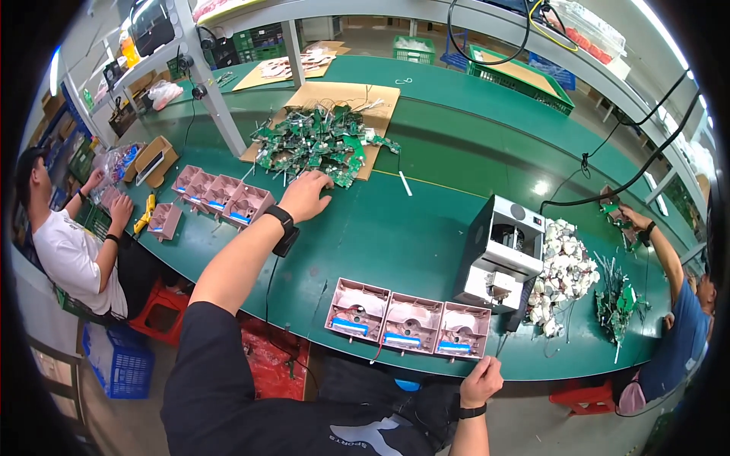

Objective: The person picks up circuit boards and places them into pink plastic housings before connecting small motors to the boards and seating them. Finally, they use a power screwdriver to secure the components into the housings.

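Note:
My left hand reaches over the green table to the near edge of a heaped pile of green circuit boards with wires. Its fingers are stretched and apart, and I see nothing in them. Three open pink plastic housings stand in a row before me, with blue cylinders and thin wires inside. My right hand is at the table's front edge, just below the right-hand housing. Its fingers are curled together; whatever they may hold is hidden. A thin dark pointed piece lies just above it.
A grey-black machine stands right of the housings, beside a heap of white parts and more circuit boards. More pink housings sit at left, near a yellow tool. Co-workers work at both sides.

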`<state>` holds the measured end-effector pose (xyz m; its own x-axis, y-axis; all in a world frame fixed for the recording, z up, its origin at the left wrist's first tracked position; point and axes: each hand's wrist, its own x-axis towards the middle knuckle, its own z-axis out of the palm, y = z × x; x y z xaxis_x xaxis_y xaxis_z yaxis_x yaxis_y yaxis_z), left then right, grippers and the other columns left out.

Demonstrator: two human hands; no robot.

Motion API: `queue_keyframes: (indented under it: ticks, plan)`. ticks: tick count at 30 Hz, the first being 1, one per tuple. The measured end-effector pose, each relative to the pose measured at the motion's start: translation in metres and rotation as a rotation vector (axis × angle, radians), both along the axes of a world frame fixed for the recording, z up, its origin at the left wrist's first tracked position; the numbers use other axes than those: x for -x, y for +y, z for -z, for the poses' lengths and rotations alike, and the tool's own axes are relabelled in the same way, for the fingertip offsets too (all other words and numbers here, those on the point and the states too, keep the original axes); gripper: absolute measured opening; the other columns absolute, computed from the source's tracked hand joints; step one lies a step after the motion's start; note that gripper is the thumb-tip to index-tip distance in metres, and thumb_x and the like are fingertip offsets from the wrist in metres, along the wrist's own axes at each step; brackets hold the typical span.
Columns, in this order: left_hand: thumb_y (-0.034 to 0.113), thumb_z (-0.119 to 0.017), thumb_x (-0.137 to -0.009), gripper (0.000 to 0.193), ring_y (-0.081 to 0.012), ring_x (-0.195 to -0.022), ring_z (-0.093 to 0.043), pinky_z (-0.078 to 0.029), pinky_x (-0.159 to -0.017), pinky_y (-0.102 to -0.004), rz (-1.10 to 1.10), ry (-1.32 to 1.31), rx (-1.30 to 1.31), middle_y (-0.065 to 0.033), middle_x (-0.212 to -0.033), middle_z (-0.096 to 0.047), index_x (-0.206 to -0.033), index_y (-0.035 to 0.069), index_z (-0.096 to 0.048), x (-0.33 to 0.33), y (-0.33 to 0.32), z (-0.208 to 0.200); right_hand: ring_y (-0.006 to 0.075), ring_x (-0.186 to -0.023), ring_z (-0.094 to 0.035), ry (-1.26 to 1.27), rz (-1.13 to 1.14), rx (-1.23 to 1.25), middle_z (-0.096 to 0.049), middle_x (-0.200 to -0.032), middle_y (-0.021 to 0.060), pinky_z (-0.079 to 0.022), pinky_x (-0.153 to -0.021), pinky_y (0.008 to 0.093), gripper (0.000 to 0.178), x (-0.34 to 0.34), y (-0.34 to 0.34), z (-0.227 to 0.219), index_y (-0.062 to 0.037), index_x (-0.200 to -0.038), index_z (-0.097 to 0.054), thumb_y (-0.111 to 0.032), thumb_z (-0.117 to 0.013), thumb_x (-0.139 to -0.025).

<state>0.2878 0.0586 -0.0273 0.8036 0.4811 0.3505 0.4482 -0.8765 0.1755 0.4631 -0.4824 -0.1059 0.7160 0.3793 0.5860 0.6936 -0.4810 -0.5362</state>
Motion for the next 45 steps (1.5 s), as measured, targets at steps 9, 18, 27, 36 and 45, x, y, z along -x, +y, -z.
queue_keyframes:
  ticks: [9,18,27,36,45]
  plan:
    - [0.019,-0.077,-0.085,0.037,-0.0334,-0.110,-0.064,-0.055,-0.091,-0.0451,-0.217,-0.164,-0.323,-0.0099,-0.113,-0.066,-0.120,0.012,-0.067,-0.034,0.036,-0.035,0.0390,-0.058,-0.062,0.022,-0.007,-0.005,-0.065,-0.073,0.0185,-0.047,-0.054,0.0465,0.013,0.002,0.000,0.002,-0.0009,-0.090,-0.065,-0.008,-0.059,-0.099]
    - [0.013,-0.069,-0.091,0.019,-0.0318,-0.096,-0.071,-0.058,-0.083,-0.0439,-0.158,-0.078,-0.226,-0.0107,-0.106,-0.071,-0.109,0.011,-0.076,-0.060,0.044,-0.071,0.0388,-0.057,-0.062,-0.009,-0.011,-0.032,-0.065,-0.072,0.0187,-0.047,-0.054,0.0463,0.012,0.003,0.004,0.000,-0.0006,-0.090,-0.065,-0.008,-0.060,-0.099]
    - [0.025,-0.076,-0.096,0.029,-0.0164,-0.077,-0.071,-0.056,-0.068,-0.0302,0.198,-0.180,0.543,-0.0099,-0.101,-0.073,-0.115,0.003,-0.073,-0.090,-0.062,-0.076,0.0379,-0.057,-0.060,-0.006,-0.047,-0.064,-0.063,-0.070,0.0178,-0.045,-0.054,0.0465,0.013,0.000,0.006,0.000,-0.0007,-0.088,-0.065,-0.007,-0.061,-0.098]
    - [0.027,-0.074,-0.094,0.047,-0.0289,-0.089,-0.075,-0.059,-0.081,-0.0394,0.078,0.056,0.518,-0.0176,-0.121,-0.072,-0.131,0.001,-0.064,-0.154,0.002,-0.050,0.0356,-0.055,-0.059,-0.079,-0.087,-0.091,-0.059,-0.066,0.0153,-0.043,-0.052,0.0456,0.010,-0.001,0.001,0.000,-0.0009,-0.086,-0.065,-0.004,-0.062,-0.095]
    - [0.013,-0.068,-0.090,0.022,-0.0390,-0.107,-0.068,-0.056,-0.094,-0.0494,0.103,0.082,-0.234,-0.0176,-0.110,-0.072,-0.111,0.010,-0.073,-0.201,0.104,0.025,0.0340,-0.054,-0.059,-0.096,-0.044,-0.057,-0.061,-0.067,0.0150,-0.045,-0.052,0.0434,0.008,0.002,0.007,-0.002,0.0003,-0.085,-0.065,-0.002,-0.063,-0.093]
